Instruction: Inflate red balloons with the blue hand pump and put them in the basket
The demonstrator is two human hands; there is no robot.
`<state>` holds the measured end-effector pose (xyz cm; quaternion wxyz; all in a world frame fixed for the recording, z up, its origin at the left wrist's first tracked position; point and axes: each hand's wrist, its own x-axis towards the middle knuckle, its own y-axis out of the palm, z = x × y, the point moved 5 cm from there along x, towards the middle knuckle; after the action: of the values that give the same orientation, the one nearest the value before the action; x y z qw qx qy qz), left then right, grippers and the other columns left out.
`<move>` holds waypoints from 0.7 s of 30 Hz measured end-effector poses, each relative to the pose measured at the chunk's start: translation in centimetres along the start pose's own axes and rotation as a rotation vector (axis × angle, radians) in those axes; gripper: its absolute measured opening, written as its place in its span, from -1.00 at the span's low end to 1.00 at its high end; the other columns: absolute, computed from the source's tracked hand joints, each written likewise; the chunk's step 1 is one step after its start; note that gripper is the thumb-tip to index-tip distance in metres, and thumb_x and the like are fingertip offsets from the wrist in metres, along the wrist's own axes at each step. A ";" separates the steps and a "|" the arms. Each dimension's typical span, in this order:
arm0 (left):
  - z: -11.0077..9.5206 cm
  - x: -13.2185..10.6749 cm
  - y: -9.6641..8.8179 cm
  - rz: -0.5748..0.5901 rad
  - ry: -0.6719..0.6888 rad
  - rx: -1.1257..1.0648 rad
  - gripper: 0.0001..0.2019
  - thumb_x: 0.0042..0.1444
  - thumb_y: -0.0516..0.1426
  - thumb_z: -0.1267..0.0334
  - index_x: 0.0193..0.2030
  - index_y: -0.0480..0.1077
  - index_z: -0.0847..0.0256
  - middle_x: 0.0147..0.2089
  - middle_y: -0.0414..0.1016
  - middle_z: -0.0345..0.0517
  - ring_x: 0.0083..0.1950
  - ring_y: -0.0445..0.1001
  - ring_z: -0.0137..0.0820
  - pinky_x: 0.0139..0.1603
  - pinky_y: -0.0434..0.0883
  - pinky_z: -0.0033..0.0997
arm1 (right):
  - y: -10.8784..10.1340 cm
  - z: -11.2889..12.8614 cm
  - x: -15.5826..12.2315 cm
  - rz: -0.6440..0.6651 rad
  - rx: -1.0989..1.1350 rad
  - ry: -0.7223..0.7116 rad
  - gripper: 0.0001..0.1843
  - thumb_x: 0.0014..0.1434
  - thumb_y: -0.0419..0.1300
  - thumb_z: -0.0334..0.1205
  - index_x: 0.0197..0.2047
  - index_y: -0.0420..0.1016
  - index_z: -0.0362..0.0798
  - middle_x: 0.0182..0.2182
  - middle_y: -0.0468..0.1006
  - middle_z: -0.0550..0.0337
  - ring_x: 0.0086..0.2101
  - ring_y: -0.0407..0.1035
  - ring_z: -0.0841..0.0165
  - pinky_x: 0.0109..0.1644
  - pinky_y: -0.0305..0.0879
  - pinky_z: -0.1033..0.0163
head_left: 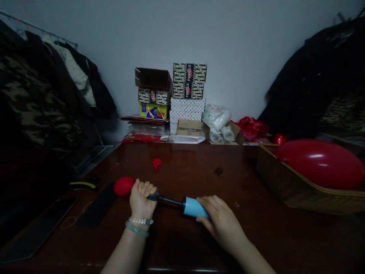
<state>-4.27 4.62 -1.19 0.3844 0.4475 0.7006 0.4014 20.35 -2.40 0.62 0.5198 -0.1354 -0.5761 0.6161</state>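
Note:
My left hand (142,198), with a beaded bracelet and a green bangle at the wrist, is closed round the black end of a hand balloon pump and the neck of a small red balloon (124,186). The balloon is partly inflated and sticks out to the left of my fist; where its neck meets the nozzle is hidden by my fingers. To the right, the black rod leads into the pump's light blue barrel (194,207). Around that barrel my right hand (221,219) is wrapped. The pump lies nearly level above the brown table (182,160).
A wicker basket (310,201) at the right holds a large red balloon (319,163). Flat red balloons (156,164) and a dark, thin coiled item (218,172) lie beyond my hands. At left are a dark slab (98,207) and a tablet-like panel (40,230). Boxes (188,110) stand behind.

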 end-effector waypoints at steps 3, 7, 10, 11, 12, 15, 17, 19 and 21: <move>1.1 -0.5 0.2 0.005 -0.034 -0.006 -0.56 0.15 0.09 0.35 -0.60 -0.12 0.18 -0.71 -0.09 -0.41 -0.74 -0.04 -0.62 -0.67 0.03 -0.55 | 0.5 0.6 -0.1 -0.029 -0.009 -0.002 -0.50 0.09 0.32 -0.31 0.11 0.36 -0.08 -0.06 0.52 -0.03 -0.10 0.40 0.13 0.00 0.38 -0.05; 2.6 -1.6 0.8 0.004 -0.086 -0.007 -0.57 0.14 0.09 0.37 -0.61 -0.10 0.18 -0.71 -0.09 -0.41 -0.74 -0.05 -0.63 -0.68 0.01 -0.54 | 1.2 1.7 -0.4 -0.068 0.010 -0.006 -0.49 0.09 0.31 -0.32 0.11 0.35 -0.12 -0.08 0.52 -0.06 -0.12 0.41 0.11 -0.01 0.38 -0.06; 3.3 -2.3 1.3 0.029 -0.104 0.018 -0.54 0.13 0.13 0.33 -0.60 -0.12 0.18 -0.70 -0.10 -0.41 -0.74 -0.06 -0.63 -0.68 0.00 -0.54 | 1.5 2.3 -0.6 -0.095 0.018 0.019 -0.52 0.10 0.30 -0.32 0.10 0.35 -0.11 -0.09 0.52 -0.06 -0.13 0.41 0.11 0.00 0.37 -0.07; 3.4 -2.5 1.4 0.035 -0.106 0.028 -0.53 0.13 0.14 0.31 -0.60 -0.12 0.17 -0.69 -0.10 -0.41 -0.74 -0.06 -0.64 -0.68 0.00 -0.53 | 1.5 2.4 -0.6 -0.104 0.018 0.025 -0.52 0.10 0.30 -0.31 0.09 0.36 -0.10 -0.09 0.53 -0.06 -0.13 0.42 0.11 0.00 0.37 -0.07; 3.4 -2.5 1.5 0.041 -0.104 0.036 -0.53 0.13 0.14 0.31 -0.60 -0.13 0.17 -0.69 -0.10 -0.41 -0.73 -0.06 -0.63 -0.68 0.00 -0.53 | 1.5 2.5 -0.7 -0.111 0.018 0.026 -0.53 0.10 0.30 -0.30 0.09 0.36 -0.10 -0.10 0.53 -0.05 -0.13 0.42 0.11 0.00 0.38 -0.06; 2.7 -2.4 1.6 0.049 -0.083 0.046 -0.54 0.12 0.13 0.32 -0.60 -0.13 0.17 -0.69 -0.11 -0.41 -0.73 -0.06 -0.63 -0.69 -0.01 -0.54 | 1.5 2.5 -0.6 -0.119 0.028 -0.005 -0.52 0.11 0.31 -0.24 0.09 0.36 -0.12 -0.10 0.53 -0.05 -0.14 0.42 0.12 -0.03 0.40 -0.03; 2.0 -2.1 1.5 0.053 -0.068 0.039 -0.54 0.13 0.13 0.33 -0.60 -0.12 0.17 -0.70 -0.10 -0.41 -0.74 -0.05 -0.63 -0.68 0.01 -0.53 | 1.3 2.3 -0.4 -0.106 0.041 -0.029 -0.50 0.12 0.31 -0.21 0.11 0.35 -0.11 -0.09 0.53 -0.05 -0.14 0.42 0.12 -0.04 0.41 -0.03; 1.2 -1.6 1.4 0.050 -0.056 0.027 -0.54 0.13 0.12 0.34 -0.60 -0.12 0.17 -0.70 -0.09 -0.41 -0.74 -0.05 -0.63 -0.68 0.02 -0.53 | 1.1 1.9 -0.3 -0.083 0.051 -0.039 -0.48 0.12 0.32 -0.19 0.13 0.33 -0.10 -0.07 0.52 -0.06 -0.12 0.41 0.12 -0.03 0.40 -0.03; 0.4 -1.1 1.3 0.040 -0.038 0.015 -0.56 0.13 0.11 0.36 -0.60 -0.12 0.17 -0.70 -0.08 -0.41 -0.74 -0.04 -0.62 -0.67 0.03 -0.53 | 0.8 1.4 -0.1 -0.044 0.058 -0.037 -0.47 0.13 0.31 -0.20 0.14 0.33 -0.10 -0.06 0.51 -0.06 -0.11 0.41 0.13 -0.01 0.39 -0.03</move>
<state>-3.18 3.99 0.02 0.3862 0.4719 0.6870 0.3951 18.96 -3.12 0.30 0.5261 -0.0962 -0.5702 0.6236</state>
